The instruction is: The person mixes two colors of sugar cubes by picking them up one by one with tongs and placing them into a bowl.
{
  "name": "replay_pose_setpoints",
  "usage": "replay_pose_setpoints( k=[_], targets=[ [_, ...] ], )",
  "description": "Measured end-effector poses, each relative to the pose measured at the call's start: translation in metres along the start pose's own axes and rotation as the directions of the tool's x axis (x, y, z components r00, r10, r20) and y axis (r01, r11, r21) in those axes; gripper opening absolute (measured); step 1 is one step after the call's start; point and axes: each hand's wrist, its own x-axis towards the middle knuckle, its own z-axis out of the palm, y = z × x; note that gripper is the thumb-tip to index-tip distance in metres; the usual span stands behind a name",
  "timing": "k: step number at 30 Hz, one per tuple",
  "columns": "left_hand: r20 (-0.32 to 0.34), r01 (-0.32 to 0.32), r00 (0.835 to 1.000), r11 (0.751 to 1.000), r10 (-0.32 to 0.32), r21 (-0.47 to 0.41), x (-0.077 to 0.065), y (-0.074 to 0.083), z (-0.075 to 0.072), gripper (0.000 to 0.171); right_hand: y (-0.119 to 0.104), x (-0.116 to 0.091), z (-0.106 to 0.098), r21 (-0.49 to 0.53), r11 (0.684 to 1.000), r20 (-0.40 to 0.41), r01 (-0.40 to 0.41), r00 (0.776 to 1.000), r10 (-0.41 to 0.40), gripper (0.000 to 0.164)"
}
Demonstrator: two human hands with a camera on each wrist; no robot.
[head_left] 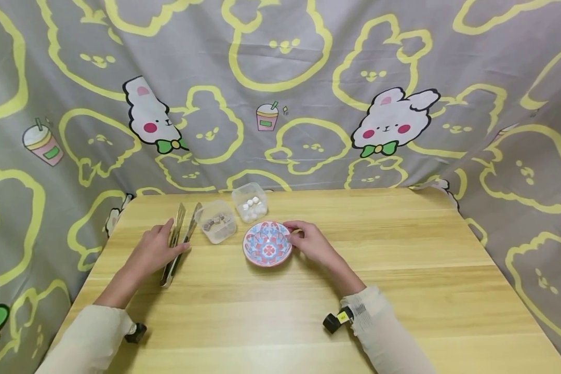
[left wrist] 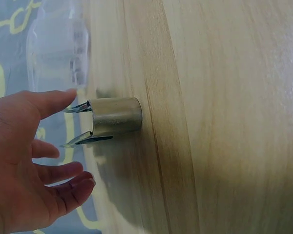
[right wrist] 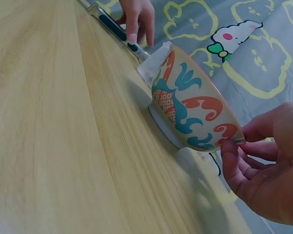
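Reached out with the left arm [head_left: 86, 332] and the right arm [head_left: 385, 327], slanting both in toward the middle. Had the left hand [head_left: 155, 250] spread, with a wide gap between thumb and fingers, and with the fingers a little bent. Pinched with thumb and bent fingers of the right hand [head_left: 312, 242], well apart from the left.

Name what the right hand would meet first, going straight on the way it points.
The patterned bowl, whose rim the right hand pinches; beyond it, probably the clear plastic container of white pieces, though depth is unclear.
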Motion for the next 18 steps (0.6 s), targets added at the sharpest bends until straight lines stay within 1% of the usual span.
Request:
replay_pose_setpoints(
  k=[4,9,12,18],
  targets=[
    [0.015,-0.001,1.000,1.000,0.001,0.000,-0.0007,-0.0006,0.0012,0.093,0.0012,-0.0003,0.0014,0.005,1.000,-0.010,-0.005,1.000,0.005,0.040],
    [0.056,0.025,0.998,1.000,-0.025,-0.011,-0.0007,-0.0003,0.0004,0.094,0.0032,0.0009,0.0024,-0.001,1.000,-0.004,-0.006,1.000,0.006,0.041],
    [0.061,0.034,0.998,0.999,-0.033,-0.016,-0.0001,0.0002,0.0005,0.094,0.0023,0.0007,0.0027,0.002,1.000,-0.003,-0.006,1.000,0.006,0.042],
    [0.058,0.028,0.998,0.999,-0.026,-0.043,0.0012,0.0018,0.0042,0.095,0.0013,-0.0010,0.0011,0.002,1.000,-0.008,-0.010,1.000,0.010,0.041]
  ],
)
